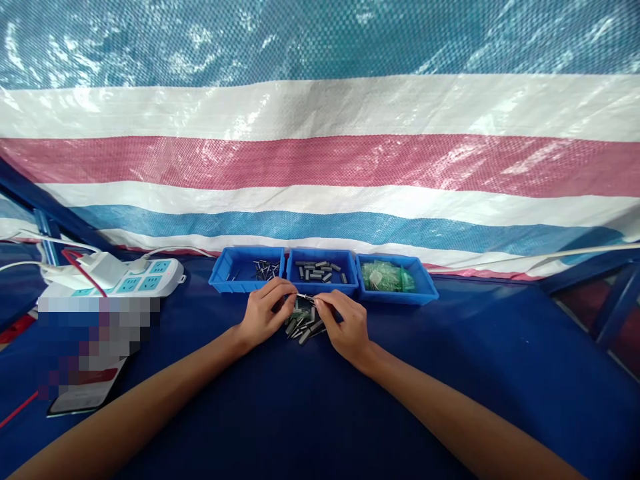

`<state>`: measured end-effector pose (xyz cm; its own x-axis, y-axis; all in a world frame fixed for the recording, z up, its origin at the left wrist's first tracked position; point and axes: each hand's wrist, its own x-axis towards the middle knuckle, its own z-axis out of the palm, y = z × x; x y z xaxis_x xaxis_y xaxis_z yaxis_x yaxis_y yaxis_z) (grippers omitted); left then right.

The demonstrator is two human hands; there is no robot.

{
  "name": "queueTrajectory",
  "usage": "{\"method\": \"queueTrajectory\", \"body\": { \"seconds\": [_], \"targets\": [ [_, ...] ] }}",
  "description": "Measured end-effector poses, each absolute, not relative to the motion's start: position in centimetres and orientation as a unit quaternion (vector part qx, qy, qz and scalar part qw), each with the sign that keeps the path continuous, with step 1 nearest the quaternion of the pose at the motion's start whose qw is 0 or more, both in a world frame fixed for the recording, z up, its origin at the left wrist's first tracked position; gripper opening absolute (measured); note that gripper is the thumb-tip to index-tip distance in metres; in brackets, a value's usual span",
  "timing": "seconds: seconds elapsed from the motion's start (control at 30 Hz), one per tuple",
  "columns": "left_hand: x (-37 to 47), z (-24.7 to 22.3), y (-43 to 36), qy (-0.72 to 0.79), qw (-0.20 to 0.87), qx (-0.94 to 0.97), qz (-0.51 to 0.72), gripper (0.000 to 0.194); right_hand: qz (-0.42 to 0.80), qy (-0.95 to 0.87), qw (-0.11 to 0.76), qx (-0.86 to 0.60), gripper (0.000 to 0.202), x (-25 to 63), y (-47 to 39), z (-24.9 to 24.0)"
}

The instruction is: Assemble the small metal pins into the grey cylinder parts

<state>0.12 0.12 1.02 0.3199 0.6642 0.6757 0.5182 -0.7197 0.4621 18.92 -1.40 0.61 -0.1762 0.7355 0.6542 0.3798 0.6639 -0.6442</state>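
Note:
Between my two hands is a thin metallic pin-like piece (305,297), pinched at its ends by the fingertips. My left hand (269,311) closes on its left end, and my right hand (346,325) closes on its right end. Right below the fingers lies a small pile of grey cylinders and thin pins (304,331) on the blue table (310,413). Behind the hands stand three blue bins in a row: the left bin (246,287) holds thin dark pins, the middle bin (345,288) grey cylinders, and the right bin (425,295) clear greenish plastic pieces.
A white power strip (165,277) with plugs and cables sits at the left, beside a partly pixelated phone-like object (85,398). A striped plastic sheet (320,160) hangs behind the bins. Blue frame bars (620,303) stand at the right edge.

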Motion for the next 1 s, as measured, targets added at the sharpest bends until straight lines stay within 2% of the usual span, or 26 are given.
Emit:
{"method": "queueTrajectory", "body": {
  "seconds": [0.2, 0.53, 0.67, 1.0],
  "targets": [
    [0.01, 1.12, 0.07, 0.367, 0.088, 0.811, 0.447, 0.01, 0.167, -0.764, 0.512, -0.355, 0.012, 18.92, -1.43, 0.41],
    [-0.03, 1.11, 0.1, 0.345, 0.099, 0.824, 0.439, 0.008, 0.199, -0.768, 0.486, -0.367, 0.025, 18.96, -1.35, 0.46],
    [-0.05, 0.98, 0.12, 0.342, 0.079, 0.825, 0.443, 0.005, 0.184, -0.768, 0.482, -0.378, 0.025, 18.9, -1.31, 0.54],
    [-0.15, 0.95, -0.33, 0.339, 0.016, 0.808, 0.481, 0.013, 0.167, -0.789, 0.44, -0.395, 0.028, 18.69, -0.95, -0.1]
  ]
}}
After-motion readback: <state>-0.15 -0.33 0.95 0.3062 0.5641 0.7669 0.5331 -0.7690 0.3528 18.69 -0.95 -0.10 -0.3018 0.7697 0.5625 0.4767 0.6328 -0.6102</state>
